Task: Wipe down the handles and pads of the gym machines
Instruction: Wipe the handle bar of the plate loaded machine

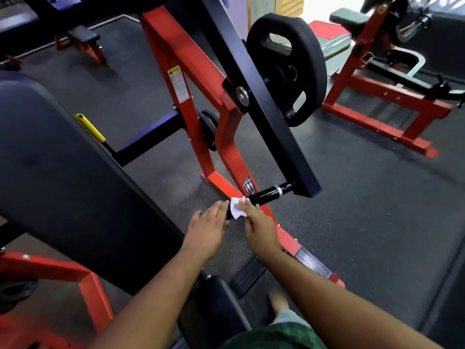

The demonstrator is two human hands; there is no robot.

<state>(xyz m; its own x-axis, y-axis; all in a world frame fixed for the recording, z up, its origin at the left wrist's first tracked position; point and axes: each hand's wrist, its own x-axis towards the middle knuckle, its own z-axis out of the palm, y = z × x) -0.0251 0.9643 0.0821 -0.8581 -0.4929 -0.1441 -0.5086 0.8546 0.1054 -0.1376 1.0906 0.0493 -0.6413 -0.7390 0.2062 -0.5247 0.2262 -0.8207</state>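
Both forearms reach forward from the bottom edge, over a green patterned garment (274, 335). At their ends, the right hand (260, 229) lays nearly straight fingers on a small white wipe (236, 208) wrapped over the near end of the glossy black cylindrical handle (264, 196). That handle juts from the black steel lever arm (259, 96) (which carries a black round weight plate (286, 69)). Just beside the wipe, the left hand (208, 226) rests with extended fingers touching the handle's tip. A large black padded backrest (63, 172) lies left, beside the red steel frame (176, 59).
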